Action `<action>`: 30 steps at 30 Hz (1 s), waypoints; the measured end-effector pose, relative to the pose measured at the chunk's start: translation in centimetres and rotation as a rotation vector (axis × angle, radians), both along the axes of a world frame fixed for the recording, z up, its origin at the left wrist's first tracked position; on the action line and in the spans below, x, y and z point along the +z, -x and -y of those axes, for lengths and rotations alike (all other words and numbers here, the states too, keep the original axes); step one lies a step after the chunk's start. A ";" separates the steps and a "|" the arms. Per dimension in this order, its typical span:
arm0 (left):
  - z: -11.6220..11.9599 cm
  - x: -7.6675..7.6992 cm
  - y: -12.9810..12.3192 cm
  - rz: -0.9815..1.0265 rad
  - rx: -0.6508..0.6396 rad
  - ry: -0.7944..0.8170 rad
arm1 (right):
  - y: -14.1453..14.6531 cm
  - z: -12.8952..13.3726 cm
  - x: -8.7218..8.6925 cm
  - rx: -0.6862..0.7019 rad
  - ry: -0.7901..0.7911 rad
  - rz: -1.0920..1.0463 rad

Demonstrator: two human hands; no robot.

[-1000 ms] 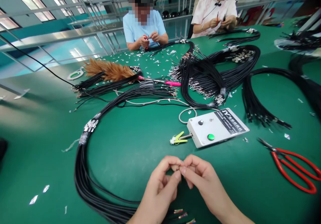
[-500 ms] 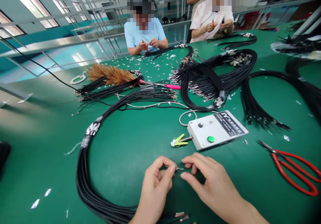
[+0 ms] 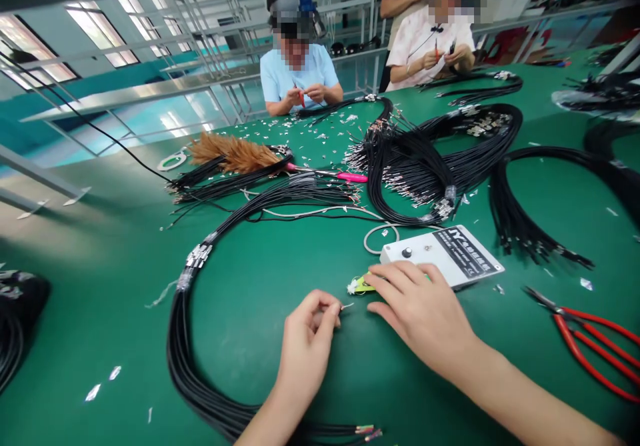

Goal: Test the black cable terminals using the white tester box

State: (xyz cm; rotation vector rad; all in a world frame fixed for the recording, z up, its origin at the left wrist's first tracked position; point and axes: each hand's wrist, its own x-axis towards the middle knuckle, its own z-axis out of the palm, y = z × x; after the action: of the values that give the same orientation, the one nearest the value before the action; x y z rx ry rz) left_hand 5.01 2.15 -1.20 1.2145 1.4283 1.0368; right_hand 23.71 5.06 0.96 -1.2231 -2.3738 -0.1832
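Observation:
My left hand [image 3: 313, 346] pinches a cable end, and a thin pale strand of wire [image 3: 347, 305] sticks out past the fingertips. My right hand [image 3: 417, 309] hovers with its fingers apart in front of a white control box [image 3: 473, 259], covering part of it. Beyond those fingers shows a yellow-green clip [image 3: 361, 285] with white fluff at its tip; I cannot tell whether they touch it. A bundle of black cables [image 3: 177, 339] curves along the left and runs under my left forearm, its coloured wire ends [image 3: 367, 429] showing below.
Red-handled scissors [image 3: 595, 346] lie at the right. Further back are several black cable bundles [image 3: 445, 139], a brown feathery duster [image 3: 235, 153] with a pink handle, and scattered clear scraps. Two people sit working across the green table [image 3: 125, 313]; another stands behind them.
My right hand has moved up and over the front of the control box, hiding its green button and part of the clip. My left hand has risen slightly, still pinching the cable end.

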 end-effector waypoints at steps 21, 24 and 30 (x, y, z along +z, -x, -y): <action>-3.4 -0.9 -0.8 0.000 -0.008 0.027 | 0.7 -3.3 -0.1 0.019 0.109 0.260; -3.3 -0.8 -1.0 -0.018 -0.017 0.026 | 1.0 -3.2 0.0 0.012 0.122 0.253; -3.4 -1.1 -0.9 -0.046 -0.034 0.022 | -0.7 -2.0 1.1 0.027 0.100 0.105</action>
State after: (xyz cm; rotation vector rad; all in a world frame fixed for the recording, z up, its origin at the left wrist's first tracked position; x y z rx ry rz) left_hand 5.88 5.58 -2.28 1.2496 1.4459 0.9735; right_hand 24.37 7.03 2.06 -1.2541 -2.5158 -0.1245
